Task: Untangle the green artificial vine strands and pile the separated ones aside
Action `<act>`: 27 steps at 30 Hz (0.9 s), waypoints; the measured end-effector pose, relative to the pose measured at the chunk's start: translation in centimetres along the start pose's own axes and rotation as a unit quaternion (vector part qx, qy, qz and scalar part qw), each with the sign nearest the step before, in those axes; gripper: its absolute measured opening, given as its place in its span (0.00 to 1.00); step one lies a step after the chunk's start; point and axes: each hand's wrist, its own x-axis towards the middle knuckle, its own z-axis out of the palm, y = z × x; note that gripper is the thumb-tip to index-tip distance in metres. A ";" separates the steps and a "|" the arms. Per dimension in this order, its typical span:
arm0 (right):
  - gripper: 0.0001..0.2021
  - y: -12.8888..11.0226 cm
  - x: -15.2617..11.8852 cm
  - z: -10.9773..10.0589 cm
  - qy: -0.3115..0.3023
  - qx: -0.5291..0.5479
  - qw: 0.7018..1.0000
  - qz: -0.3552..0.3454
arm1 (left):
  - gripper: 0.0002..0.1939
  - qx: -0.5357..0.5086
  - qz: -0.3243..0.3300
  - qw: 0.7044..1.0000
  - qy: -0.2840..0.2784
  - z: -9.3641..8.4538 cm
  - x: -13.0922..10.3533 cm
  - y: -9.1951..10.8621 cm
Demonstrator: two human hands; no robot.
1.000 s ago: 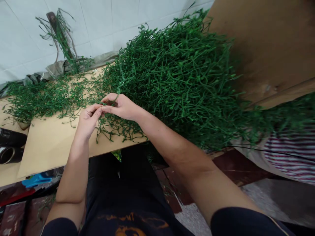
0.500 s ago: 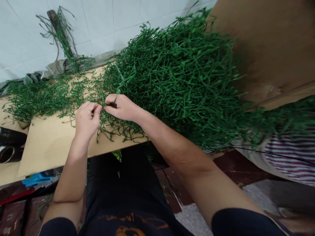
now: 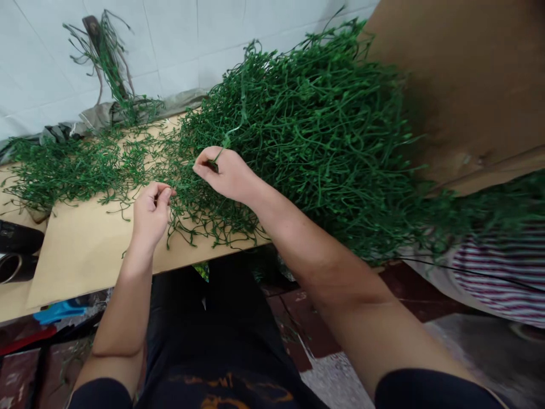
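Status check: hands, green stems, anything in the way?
Left hand: pinched, contents unclear. Right hand: curled, holding green strand. Loose stems scattered over board; big stem pile crowding right hand.

Single head-worn view; we look forward, down past dark shirt (image 3: 230, 352), left hand (image 3: 150, 213) and right hand (image 3: 232, 176) near, tiled wall (image 3: 174, 34) beyond.

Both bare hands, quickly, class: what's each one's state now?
Left hand: pinched closed; contents cannot be told.
Right hand: closed, holding a thin, green, plastic-looking stem.
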 end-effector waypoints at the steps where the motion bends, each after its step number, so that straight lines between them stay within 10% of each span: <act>1: 0.08 -0.1 -0.2 0.3 -0.007 0.042 0.999 -0.008 | 0.06 -0.022 -0.004 1.000 -0.001 0.1 0.2 0.0; 11: 0.14 -0.6 -0.5 2.3 -0.112 0.184 0.974 -0.069 | 0.09 -0.239 -0.085 0.966 -0.055 0.2 0.3 -0.3; 27: 0.09 0.2 1.5 1.7 -0.047 -0.087 0.980 -0.173 | 0.13 -0.202 -0.100 0.973 -0.048 0.8 -0.3 0.1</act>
